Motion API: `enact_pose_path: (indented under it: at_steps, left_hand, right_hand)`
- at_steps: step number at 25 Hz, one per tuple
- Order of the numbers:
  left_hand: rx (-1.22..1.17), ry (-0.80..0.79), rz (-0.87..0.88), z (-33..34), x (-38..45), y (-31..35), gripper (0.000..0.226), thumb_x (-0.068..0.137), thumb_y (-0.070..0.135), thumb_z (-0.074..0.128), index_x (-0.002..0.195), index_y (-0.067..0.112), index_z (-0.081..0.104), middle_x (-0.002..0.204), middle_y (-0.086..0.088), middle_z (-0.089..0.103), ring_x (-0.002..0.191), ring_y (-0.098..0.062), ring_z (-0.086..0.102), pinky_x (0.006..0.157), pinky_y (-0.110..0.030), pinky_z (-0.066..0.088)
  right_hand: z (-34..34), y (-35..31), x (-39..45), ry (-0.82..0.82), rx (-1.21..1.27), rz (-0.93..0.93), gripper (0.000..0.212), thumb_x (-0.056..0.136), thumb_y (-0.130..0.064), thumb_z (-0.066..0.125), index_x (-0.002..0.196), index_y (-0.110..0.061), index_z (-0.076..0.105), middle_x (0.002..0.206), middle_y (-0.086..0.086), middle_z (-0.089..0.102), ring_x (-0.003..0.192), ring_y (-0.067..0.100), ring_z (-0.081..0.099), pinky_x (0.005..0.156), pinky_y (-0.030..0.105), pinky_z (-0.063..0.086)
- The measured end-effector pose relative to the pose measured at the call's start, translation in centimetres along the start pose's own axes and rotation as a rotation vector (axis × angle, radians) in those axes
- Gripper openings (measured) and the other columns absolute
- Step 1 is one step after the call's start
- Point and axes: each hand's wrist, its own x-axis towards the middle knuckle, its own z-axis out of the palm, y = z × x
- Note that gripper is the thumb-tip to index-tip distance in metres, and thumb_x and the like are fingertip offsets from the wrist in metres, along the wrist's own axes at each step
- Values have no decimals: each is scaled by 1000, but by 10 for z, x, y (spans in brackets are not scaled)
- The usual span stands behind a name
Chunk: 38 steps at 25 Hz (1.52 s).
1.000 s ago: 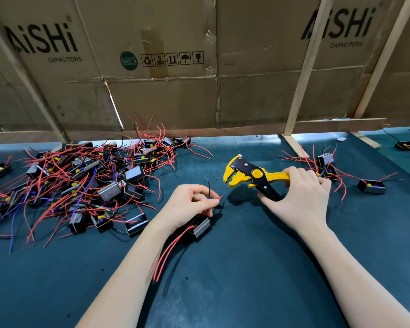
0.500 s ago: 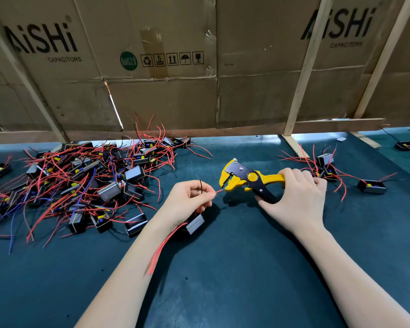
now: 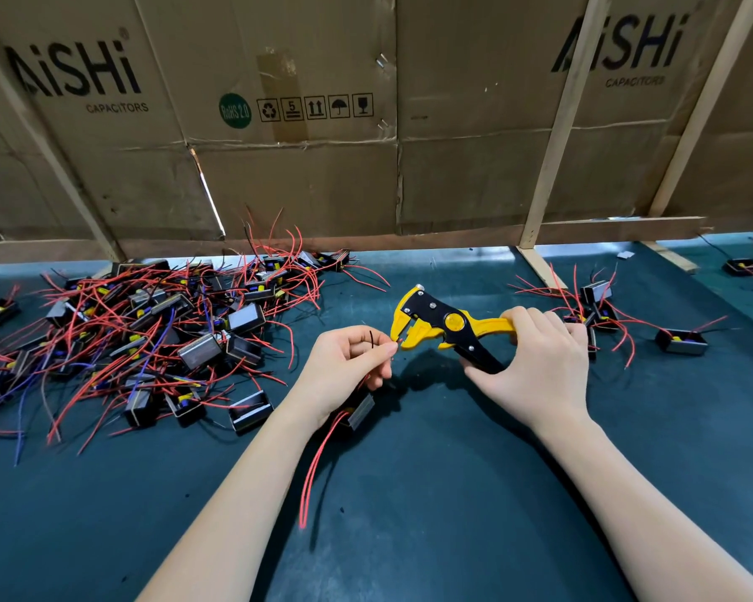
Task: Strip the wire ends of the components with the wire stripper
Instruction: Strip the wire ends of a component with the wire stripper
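Note:
My right hand [image 3: 535, 362] grips the handles of a yellow and black wire stripper [image 3: 435, 325], whose jaws point left. My left hand [image 3: 348, 367] pinches thin wires between thumb and fingertips, with a red wire end at the stripper's jaws and a black wire [image 3: 371, 338] curling up above the fingers. The component [image 3: 359, 412] that these wires belong to hangs under my left hand, just above the mat, and two red wires [image 3: 318, 467] trail from it toward me.
A big heap of components with red, blue and black wires [image 3: 140, 336] covers the left of the dark green mat [image 3: 453, 493]. A smaller group of components [image 3: 600, 306] lies right of the stripper. Cardboard walls [image 3: 322, 167] and wooden struts [image 3: 557, 136] close off the back.
My hands have come together: the stripper has moved left and down toward my left hand, and the red wire end now sits at its jaws. The component has lifted slightly.

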Motion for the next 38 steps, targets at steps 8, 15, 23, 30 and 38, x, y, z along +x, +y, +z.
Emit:
enact_pose_path:
  at_steps: [8, 15, 23, 30, 38]
  left_hand:
    - [-44, -26, -15, -2, 1, -3, 9, 93, 5, 62, 84, 5, 64, 65, -7, 70, 52, -12, 62, 53, -19, 50]
    - [-87, -68, -46, -6, 0, -3, 6, 93, 4, 63, 87, 3, 65, 72, -11, 73, 59, -15, 67, 57, -20, 53]
    - [-63, -81, -55, -6, -2, 0, 5, 93, 6, 62, 89, 2, 64, 74, -12, 73, 62, -17, 70, 58, -20, 53]
    - [-73, -91, -59, -7, -1, -1, 6, 93, 5, 62, 88, 4, 64, 74, -13, 73, 63, -18, 70, 58, -21, 53]
    - [-68, -91, -62, -7, -1, -2, 6, 93, 6, 63, 87, 3, 65, 75, -13, 73, 63, -18, 69, 58, -21, 53]
  right_hand:
    - [-1, -1, 0, 20, -3, -17, 50, 55, -48, 78, 79, -8, 60, 69, 3, 59, 65, 30, 54, 70, 38, 34]
    - [1, -2, 0, 24, -14, -23, 51, 49, -41, 89, 77, -8, 62, 64, 4, 58, 61, 30, 55, 66, 37, 36]
    - [-1, -2, 0, 47, -37, -49, 52, 51, -44, 88, 77, -7, 62, 65, 5, 58, 61, 31, 54, 66, 37, 37]
    - [0, -2, -1, 47, -17, -52, 51, 56, -49, 82, 77, -7, 63, 64, 5, 58, 60, 31, 56, 65, 37, 39]
    - [1, -1, 0, 19, 1, -53, 50, 48, -40, 90, 71, -6, 61, 57, 5, 57, 53, 31, 55, 60, 36, 43]
